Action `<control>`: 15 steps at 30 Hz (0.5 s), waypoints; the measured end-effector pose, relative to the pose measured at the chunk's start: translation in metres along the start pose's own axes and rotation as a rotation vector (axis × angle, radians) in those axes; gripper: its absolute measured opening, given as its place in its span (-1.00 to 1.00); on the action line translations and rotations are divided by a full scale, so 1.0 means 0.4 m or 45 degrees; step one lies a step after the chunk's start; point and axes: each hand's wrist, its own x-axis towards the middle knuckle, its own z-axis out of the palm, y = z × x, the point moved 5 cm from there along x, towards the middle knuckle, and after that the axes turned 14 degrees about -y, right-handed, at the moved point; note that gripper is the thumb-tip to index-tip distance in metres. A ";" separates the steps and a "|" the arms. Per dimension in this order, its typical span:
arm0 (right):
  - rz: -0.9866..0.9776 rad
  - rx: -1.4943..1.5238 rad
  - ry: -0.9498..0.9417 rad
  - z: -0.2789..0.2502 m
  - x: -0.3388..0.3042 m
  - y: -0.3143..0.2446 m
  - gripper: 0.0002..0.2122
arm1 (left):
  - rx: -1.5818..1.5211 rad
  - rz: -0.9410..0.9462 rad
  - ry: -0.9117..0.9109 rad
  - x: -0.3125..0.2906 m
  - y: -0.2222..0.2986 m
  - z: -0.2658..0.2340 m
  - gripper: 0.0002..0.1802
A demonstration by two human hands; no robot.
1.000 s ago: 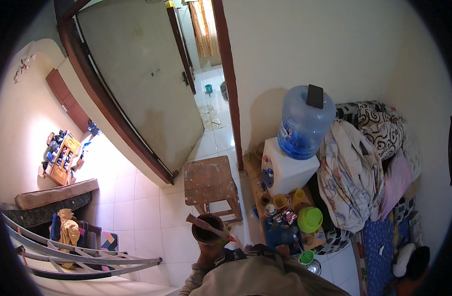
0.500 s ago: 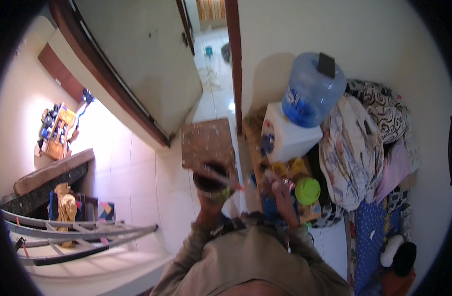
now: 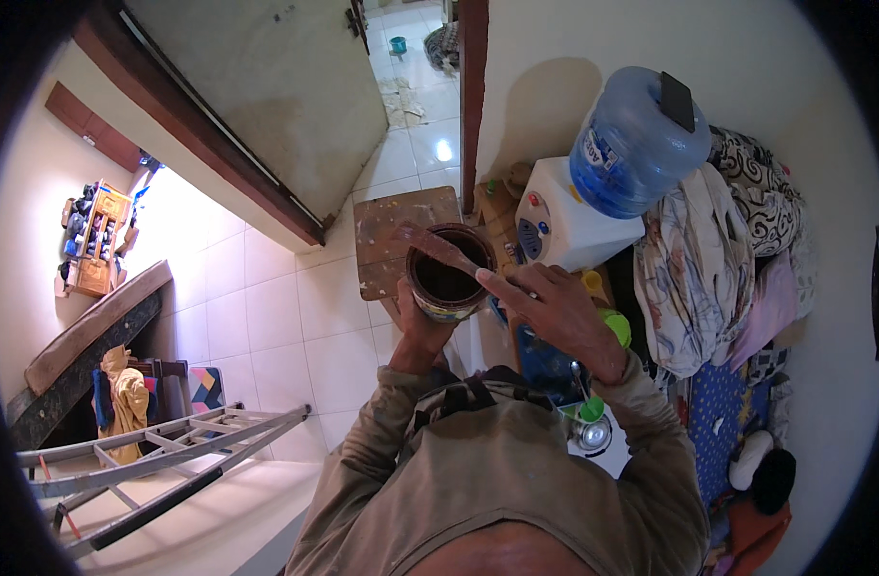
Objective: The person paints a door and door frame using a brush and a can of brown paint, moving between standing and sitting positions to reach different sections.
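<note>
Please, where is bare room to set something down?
Free: the white tiled floor between the brown wooden stool and the grey metal ladder; also the stool's top left of the round brown pot. Crowded: the brown wooden table beside the white water dispenser.

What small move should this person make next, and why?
Probably lift the paintbrush with the right hand: it spans the mouth of the open can, that hand is at the brush's right end, and the left hand supports the can, so lifting should free the opening.
</note>
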 end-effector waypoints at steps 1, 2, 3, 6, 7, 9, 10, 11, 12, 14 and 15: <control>-0.057 0.120 0.126 -0.009 0.018 0.005 -0.33 | 0.018 0.002 -0.108 0.015 0.015 0.003 -0.37; -0.112 0.239 0.252 -0.019 0.035 0.010 -0.42 | 0.036 0.004 -0.216 0.031 0.030 0.005 -0.32; -0.108 0.241 0.242 -0.034 0.057 0.009 -0.42 | 0.026 0.004 -0.211 0.047 0.042 -0.004 -0.32; 0.030 0.453 0.540 -0.154 0.113 0.020 -0.67 | 0.013 -0.085 0.043 0.083 0.080 -0.061 -0.40; 0.057 0.513 0.677 -0.200 0.124 0.032 -0.73 | 0.153 -0.067 0.032 0.092 0.099 -0.073 -0.40; 0.104 0.564 0.809 -0.255 0.154 0.039 -0.80 | 0.279 -0.066 0.020 0.114 0.130 -0.091 -0.40; 0.152 0.653 0.794 -0.267 0.175 0.042 -0.81 | 0.137 -0.096 0.062 0.126 0.138 -0.104 -0.41; 0.200 0.742 0.779 -0.269 0.197 0.047 -0.83 | -0.005 -0.126 0.107 0.133 0.144 -0.115 -0.41; 0.217 0.731 0.775 -0.269 0.225 0.044 -0.83 | -0.019 -0.139 0.104 0.140 0.153 -0.120 -0.41; 0.225 0.693 0.532 -0.251 0.305 0.034 -0.84 | -0.080 -0.162 0.093 0.151 0.170 -0.127 -0.41; 0.233 0.678 0.524 -0.245 0.334 0.031 -0.84 | -0.095 -0.165 0.085 0.157 0.179 -0.117 -0.41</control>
